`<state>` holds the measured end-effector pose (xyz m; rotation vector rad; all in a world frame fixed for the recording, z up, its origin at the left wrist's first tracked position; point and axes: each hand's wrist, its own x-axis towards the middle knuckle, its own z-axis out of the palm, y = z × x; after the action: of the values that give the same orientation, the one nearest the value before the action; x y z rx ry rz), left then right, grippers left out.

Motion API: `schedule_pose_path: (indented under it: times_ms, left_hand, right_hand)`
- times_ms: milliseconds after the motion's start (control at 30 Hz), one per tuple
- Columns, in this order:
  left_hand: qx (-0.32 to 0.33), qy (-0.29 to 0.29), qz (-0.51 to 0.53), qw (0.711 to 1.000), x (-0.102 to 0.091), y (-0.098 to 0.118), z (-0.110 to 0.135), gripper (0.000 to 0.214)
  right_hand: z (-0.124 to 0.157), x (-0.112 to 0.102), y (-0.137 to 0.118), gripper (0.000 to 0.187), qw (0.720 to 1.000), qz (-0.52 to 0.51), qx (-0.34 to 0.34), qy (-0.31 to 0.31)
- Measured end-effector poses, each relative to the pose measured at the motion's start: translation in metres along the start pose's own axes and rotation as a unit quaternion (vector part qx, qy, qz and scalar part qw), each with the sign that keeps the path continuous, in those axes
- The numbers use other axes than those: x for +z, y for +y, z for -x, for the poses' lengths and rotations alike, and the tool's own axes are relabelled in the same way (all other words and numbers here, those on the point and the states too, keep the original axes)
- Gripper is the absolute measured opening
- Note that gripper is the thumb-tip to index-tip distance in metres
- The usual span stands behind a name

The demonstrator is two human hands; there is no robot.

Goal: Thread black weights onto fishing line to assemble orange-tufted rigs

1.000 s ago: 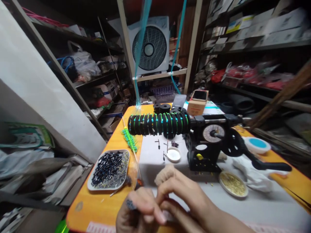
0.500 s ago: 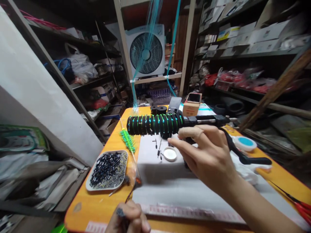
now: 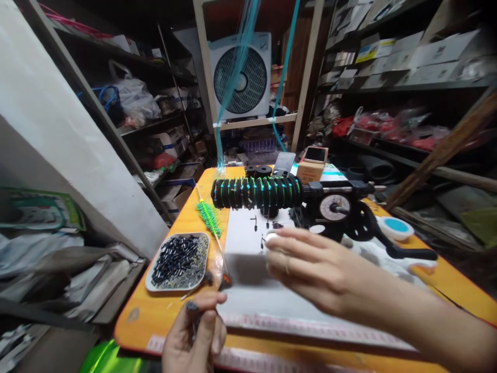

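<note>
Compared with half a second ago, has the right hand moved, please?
Yes. The right hand has dropped from the winder's dial, now uncovered, towards the person, over the grey mat.

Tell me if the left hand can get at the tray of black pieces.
Probably yes: the tray lies just ahead of the left hand, nothing bulky between, though that hand pinches a small dark piece.

**Operator:** Which view do I have on screen?

**Rig desk:** I run one view, the head camera. It sits above the near side of the winder point(image 3: 334, 210) and faces forward and down across the orange table point(image 3: 174, 223).

**Operator:** How near is it?

**Rig desk:** Close. I see the left hand point(image 3: 192, 339) and right hand point(image 3: 314, 272) at the bottom edge, nearer the lens than the winder. The fan point(image 3: 240, 77) stands well beyond the winder.
</note>
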<state>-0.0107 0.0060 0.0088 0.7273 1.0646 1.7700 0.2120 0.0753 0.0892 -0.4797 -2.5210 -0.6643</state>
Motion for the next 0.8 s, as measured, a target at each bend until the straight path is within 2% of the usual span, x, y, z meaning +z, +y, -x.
schedule_pose_path:
  times_ms: [133,267,333,433,500,600,667,800]
  left_hand:
    - [0.033,0.004,-0.075,0.997,-0.025,0.005,-0.014,0.025]
    - [0.009,0.013,-0.201,0.979,-0.050,0.011,-0.026,0.027]
    - [0.002,-0.021,-0.299,0.954,-0.056,0.016,-0.032,0.030]
    - [-0.004,-0.100,-0.390,0.915,-0.056,0.020,-0.039,0.025]
    - [-0.001,-0.122,-0.405,0.906,-0.052,0.019,-0.042,0.022]
    - [0.009,-0.140,-0.430,0.892,-0.045,0.015,-0.045,0.019]
    - [0.020,-0.148,-0.450,0.881,-0.040,0.010,-0.047,0.017]
    - [0.054,-0.150,-0.477,0.864,-0.033,-0.001,-0.054,0.024]
  right_hand:
    - [0.005,0.020,-0.036,0.038,0.981,-0.191,0.039,0.007]
    - [0.010,0.048,-0.053,0.031,0.960,-0.269,0.073,0.018]
    - [0.011,0.059,-0.058,0.020,0.948,-0.299,0.105,0.012]
    - [0.009,0.066,-0.068,0.009,0.926,-0.343,0.157,0.002]
    - [0.007,0.068,-0.077,0.006,0.912,-0.376,0.165,-0.006]
    - [0.009,0.073,-0.093,0.010,0.893,-0.424,0.151,-0.006]
    - [0.013,0.082,-0.104,0.012,0.885,-0.449,0.121,0.019]
    - [0.020,0.096,-0.117,0.015,0.873,-0.479,0.089,0.033]
